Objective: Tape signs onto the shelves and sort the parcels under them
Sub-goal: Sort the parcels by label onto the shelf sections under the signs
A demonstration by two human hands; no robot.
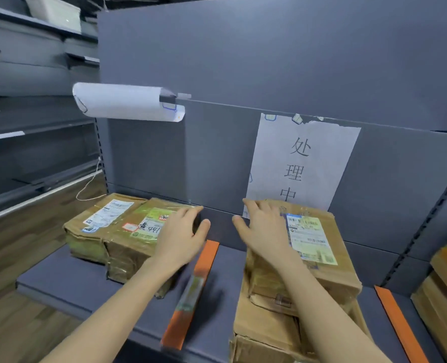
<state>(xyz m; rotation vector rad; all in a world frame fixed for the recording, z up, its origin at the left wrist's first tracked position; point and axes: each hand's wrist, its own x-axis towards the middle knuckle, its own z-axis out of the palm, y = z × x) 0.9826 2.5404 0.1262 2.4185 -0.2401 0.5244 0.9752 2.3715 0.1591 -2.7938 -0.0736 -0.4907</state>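
Parcels (99, 224) on grey shelf (68, 279)

Floor: brown wood-plank floor (21, 258), lower left of view.
Thin white string (90, 183): hangs down in a loose loop that reaches the floor.
Flat orange divider strip (191, 292): centre, running front to back, with a pale greenish label at mid-length.
Second orange strip (397, 323): far right, same direction.
Dark grey background racking (34, 106): left side. A white plastic bin (57, 13) sits on its top level, partly cut off by the frame.
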